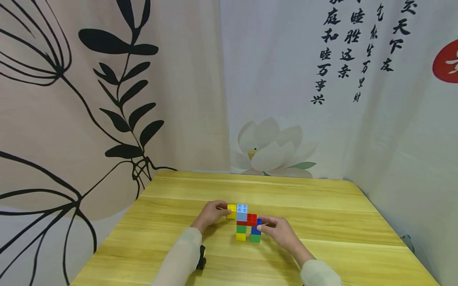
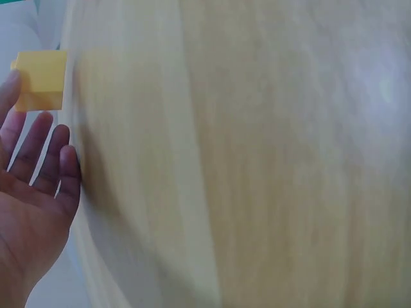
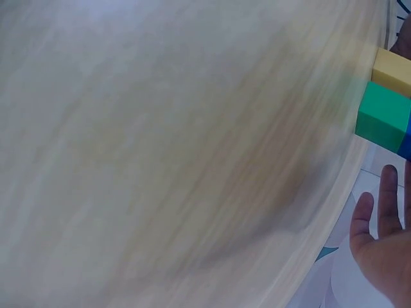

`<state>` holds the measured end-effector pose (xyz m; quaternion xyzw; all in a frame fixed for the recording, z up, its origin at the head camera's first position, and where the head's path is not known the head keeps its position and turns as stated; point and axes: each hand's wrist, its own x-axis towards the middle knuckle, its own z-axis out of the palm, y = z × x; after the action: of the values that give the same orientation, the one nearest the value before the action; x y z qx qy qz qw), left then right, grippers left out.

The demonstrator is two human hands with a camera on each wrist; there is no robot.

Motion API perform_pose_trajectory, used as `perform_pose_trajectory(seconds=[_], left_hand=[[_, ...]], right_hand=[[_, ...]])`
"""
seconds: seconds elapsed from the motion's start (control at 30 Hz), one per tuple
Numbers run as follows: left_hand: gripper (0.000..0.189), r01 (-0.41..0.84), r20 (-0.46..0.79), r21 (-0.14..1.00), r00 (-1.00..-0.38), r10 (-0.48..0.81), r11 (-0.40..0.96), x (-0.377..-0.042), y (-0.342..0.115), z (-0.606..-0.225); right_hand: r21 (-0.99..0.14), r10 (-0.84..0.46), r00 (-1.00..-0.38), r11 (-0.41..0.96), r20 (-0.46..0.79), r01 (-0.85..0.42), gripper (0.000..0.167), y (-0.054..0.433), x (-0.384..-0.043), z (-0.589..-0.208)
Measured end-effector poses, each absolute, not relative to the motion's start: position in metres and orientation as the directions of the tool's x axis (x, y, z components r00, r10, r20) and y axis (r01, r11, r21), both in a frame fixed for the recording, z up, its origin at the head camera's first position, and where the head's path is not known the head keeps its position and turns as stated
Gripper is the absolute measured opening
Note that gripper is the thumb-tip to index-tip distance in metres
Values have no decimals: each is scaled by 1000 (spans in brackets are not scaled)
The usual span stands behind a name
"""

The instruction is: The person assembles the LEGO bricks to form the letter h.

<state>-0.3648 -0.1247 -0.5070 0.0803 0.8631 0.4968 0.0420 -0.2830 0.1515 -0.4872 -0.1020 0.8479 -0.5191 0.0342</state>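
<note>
In the head view, my left hand (image 1: 211,215) pinches a yellow toy building brick (image 1: 232,210) between thumb and fingers. This brick is right beside a light blue brick (image 1: 241,217); I cannot tell whether they are joined. Under the light blue one runs a red brick (image 1: 252,219), bridging two columns: green (image 1: 241,229) over yellow (image 1: 241,237), and blue (image 1: 254,230) over green (image 1: 255,238). My right hand (image 1: 282,234) grips the blue brick from the right. The left wrist view shows the pinched yellow brick (image 2: 43,78) clear of the tabletop, other fingers spread.
The wooden table (image 1: 322,254) has its far edge near a curtain (image 1: 193,99) printed with dark plants and a flower. Another hanging cloth with writing (image 1: 286,71) covers the right side. A dark strap or clip (image 1: 201,257) sits by the left sleeve (image 1: 180,254).
</note>
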Motion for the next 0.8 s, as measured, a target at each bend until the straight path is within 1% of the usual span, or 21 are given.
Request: perform_pose_trajectory(seconds=[0.17,0.37,0.6,0.8], left_hand=[[36,113,36,873,-985,168,475,-365,-133,-501],[37,103,41,894,-988,151,436,-363,-146,-495],[36,106,66,931,-990,125,349,-362,-155,-483],[32,124,88,950,-987,136,286,-360,-156,-470]], right_hand=[[-889,-209,-976,434,55,-143,50,153,-283,-487],[-888,-213,-976,436,54,-144,50,153,-283,-487],[-890,-221,-973,429,60,-152,50,152,-284,-488],[-889,-219,-974,431,60,-152,50,152,-283,-487]])
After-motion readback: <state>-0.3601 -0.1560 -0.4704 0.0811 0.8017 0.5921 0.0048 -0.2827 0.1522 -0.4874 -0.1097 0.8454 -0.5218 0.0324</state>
